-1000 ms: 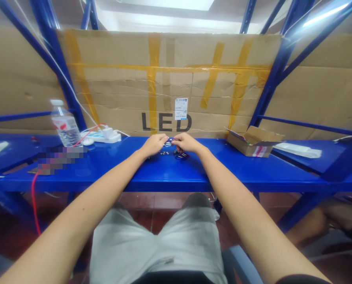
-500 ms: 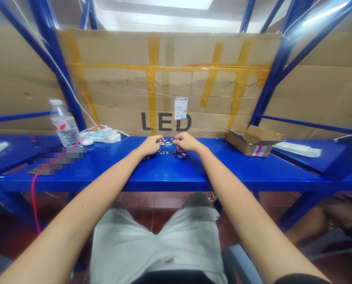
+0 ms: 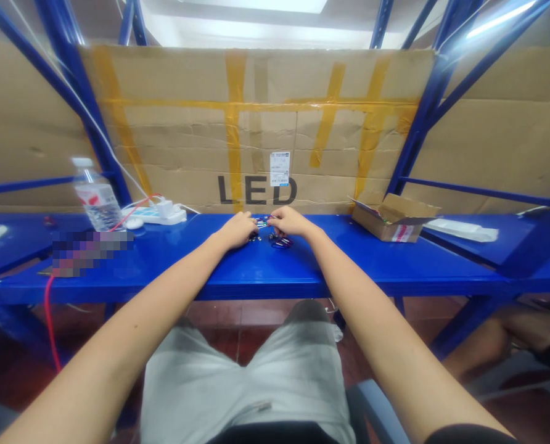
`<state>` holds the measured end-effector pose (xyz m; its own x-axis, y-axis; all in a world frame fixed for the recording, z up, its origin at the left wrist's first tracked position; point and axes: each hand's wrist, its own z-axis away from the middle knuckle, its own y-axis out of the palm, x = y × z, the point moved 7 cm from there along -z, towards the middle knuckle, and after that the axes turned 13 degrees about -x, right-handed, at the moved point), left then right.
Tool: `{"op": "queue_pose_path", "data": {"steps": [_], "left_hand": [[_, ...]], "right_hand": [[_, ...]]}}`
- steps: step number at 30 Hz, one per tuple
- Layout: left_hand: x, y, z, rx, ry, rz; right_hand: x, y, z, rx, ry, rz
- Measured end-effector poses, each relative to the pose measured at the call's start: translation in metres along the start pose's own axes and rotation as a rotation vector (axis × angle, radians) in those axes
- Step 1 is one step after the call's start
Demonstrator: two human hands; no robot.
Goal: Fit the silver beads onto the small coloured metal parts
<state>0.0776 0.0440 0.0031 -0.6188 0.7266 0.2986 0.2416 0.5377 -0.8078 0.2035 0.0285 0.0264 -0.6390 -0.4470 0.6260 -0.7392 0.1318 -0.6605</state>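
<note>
Both my arms reach forward to the far middle of a blue metal bench. My left hand rests knuckles-up with its fingers curled over several small metal parts. My right hand is beside it, fingers pinched together over a little cluster of dark rings and wires. The pieces are too small to name, and what each hand grips is hidden under the fingers.
A clear water bottle and a white power strip with a red cable stand at the left. An open cardboard box sits at the right. A taped cardboard sheet marked LED backs the bench. Another person's leg shows low right.
My left hand has dropped from a raised pinch near the right hand down onto the small parts on the bench. The view has shifted slightly.
</note>
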Motion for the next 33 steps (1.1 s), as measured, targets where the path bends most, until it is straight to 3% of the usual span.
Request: {"op": "queue_pose_path", "data": {"steps": [9,18,33], "left_hand": [[0.007,0.001,0.0,-0.048,-0.021,-0.038],[0.018,0.01,0.0,-0.009,-0.067,-0.028],[0.019,0.003,0.002,-0.002,-0.074,0.038]], "right_hand": [[0.002,-0.002,0.002,0.007,0.016,0.017],[0.002,-0.002,0.003,0.006,0.019,0.021],[-0.003,-0.002,0.0,0.01,0.018,0.03]]}}
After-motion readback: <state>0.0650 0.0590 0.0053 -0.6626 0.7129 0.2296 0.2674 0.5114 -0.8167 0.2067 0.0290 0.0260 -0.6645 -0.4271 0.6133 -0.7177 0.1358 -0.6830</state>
